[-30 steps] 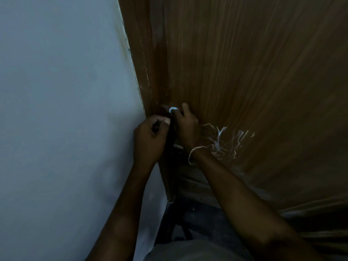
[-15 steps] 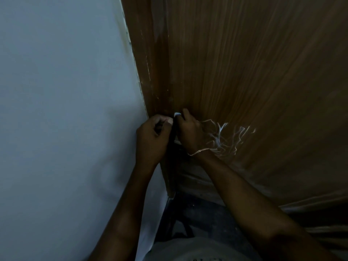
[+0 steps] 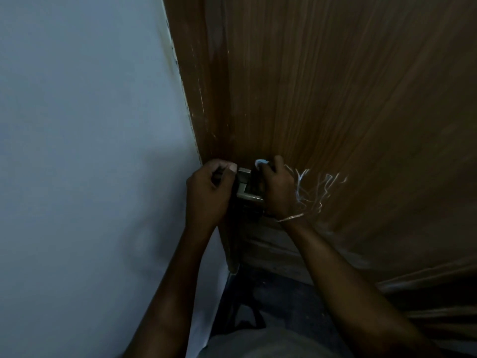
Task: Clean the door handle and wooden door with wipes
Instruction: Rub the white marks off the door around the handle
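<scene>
While scribbles (image 3: 309,192) mark the door (image 3: 335,86) rightward, the right hand (image 3: 277,192) clamps a wipe (image 3: 260,163) on the handle (image 3: 245,182) — left hand (image 3: 206,195) grips its end.

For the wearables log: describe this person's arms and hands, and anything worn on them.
Both forearms are bare: no sleeves or gloves show. The right hand has a thin, pale metal chain bracelet at its wrist. The left hand shows no ring, watch or band.

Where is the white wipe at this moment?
Head view, near centre: the wipe pokes out of the top of the right hand, just right of the metal door handle, low on the wooden door near its left edge.
</scene>
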`<state>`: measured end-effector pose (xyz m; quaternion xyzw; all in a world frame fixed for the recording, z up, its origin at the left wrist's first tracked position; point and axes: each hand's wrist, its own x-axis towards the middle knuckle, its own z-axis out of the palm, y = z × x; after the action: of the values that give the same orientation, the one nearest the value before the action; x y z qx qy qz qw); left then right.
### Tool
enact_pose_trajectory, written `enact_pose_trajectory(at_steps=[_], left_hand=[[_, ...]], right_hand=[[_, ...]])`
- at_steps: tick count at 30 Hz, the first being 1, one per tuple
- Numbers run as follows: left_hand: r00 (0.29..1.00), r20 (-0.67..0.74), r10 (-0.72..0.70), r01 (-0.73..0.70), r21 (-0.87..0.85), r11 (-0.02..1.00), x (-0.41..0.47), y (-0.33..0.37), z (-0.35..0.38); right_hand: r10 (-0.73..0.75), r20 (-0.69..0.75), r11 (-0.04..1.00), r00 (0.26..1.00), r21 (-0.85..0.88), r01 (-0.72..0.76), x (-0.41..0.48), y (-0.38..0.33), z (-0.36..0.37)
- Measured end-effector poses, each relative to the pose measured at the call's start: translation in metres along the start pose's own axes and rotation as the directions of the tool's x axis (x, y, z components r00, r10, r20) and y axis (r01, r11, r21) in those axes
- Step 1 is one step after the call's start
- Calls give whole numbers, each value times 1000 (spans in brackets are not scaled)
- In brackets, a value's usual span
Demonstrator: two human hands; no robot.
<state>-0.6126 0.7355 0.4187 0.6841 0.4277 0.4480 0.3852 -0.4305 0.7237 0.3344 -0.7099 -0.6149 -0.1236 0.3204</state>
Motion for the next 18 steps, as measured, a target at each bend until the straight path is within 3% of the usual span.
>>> enact_pose_trajectory(at_steps=[2,4,9,11,16,18], left_hand=[[1000,-12,-1,1,-4,1000,0,-2,-2],[1000,-10,-4,4,2,1000,1,-2,0],[999,36,12,-12,24,1000,1,3,8],[999,38,15,-16,14,1000,1,3,7],[1000,-3,-26,26,-27,999,-2,-1,-1],[999,-5,-33,33,-31,999,-2,-1,-1]], right_hand=[[48,-117,997,992,69,-40,2,9,-9],[86,-134,993,987,97,-74,13,4,-14],[-32,14,999,999,33,32,13,-21,3],[-17,69,999,997,39,15,0,-14,3],[80,-168,996,982,56,-72,-9,17,-21],[73,-163,996,984,58,-64,1,13,-22]])
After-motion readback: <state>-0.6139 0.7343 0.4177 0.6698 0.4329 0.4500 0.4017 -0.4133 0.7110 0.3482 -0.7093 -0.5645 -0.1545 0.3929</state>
